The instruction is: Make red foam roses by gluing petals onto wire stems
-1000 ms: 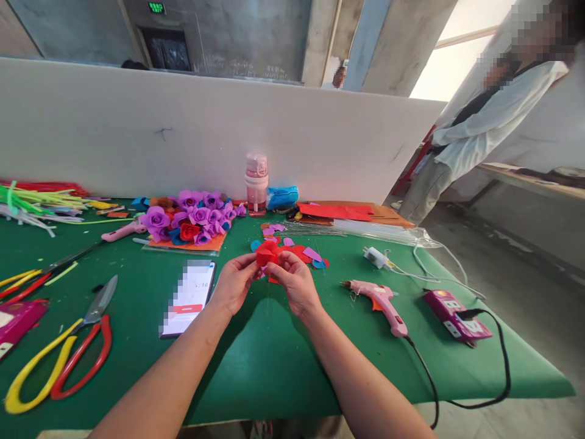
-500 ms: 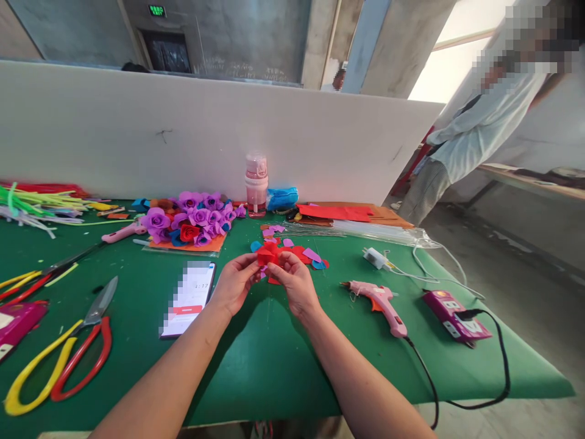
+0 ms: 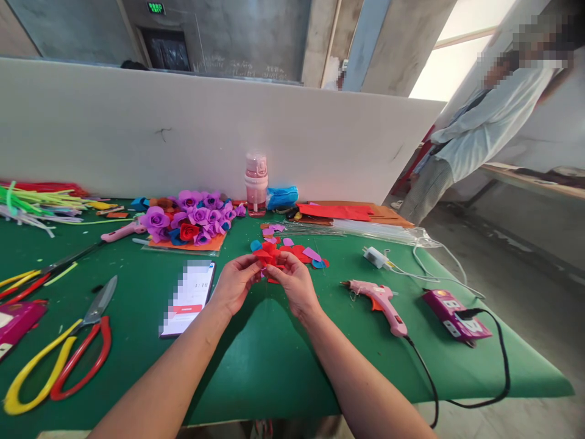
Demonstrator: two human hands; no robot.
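A small red paper flower point(image 3: 269, 252) is pinched between both hands above the middle of the green table. My left hand point(image 3: 236, 281) grips its left side with thumb and fingers. On the other side, my right hand point(image 3: 294, 281) holds it with the thumb in front and the fingertips partly hidden behind. Just beyond lie loose purple, red and blue paper petals point(image 3: 312, 254). A pink glue gun point(image 3: 381, 303) rests to the right of my right hand, and a phone point(image 3: 189, 299) lies left of my left hand.
Finished paper flowers point(image 3: 198, 216) are heaped at the back left. Scissors point(image 3: 94, 323) with yellow and red handles lie front left. A pink bottle point(image 3: 256, 186) stands by the white partition point(image 3: 205, 128). At right are a purple power strip point(image 3: 457, 314) and cables; a person point(image 3: 475, 134) stands beyond.
The red flower has tilted and its petals look more spread. Both hands stay in nearly the same place, with the right fingers shifting slightly around it.
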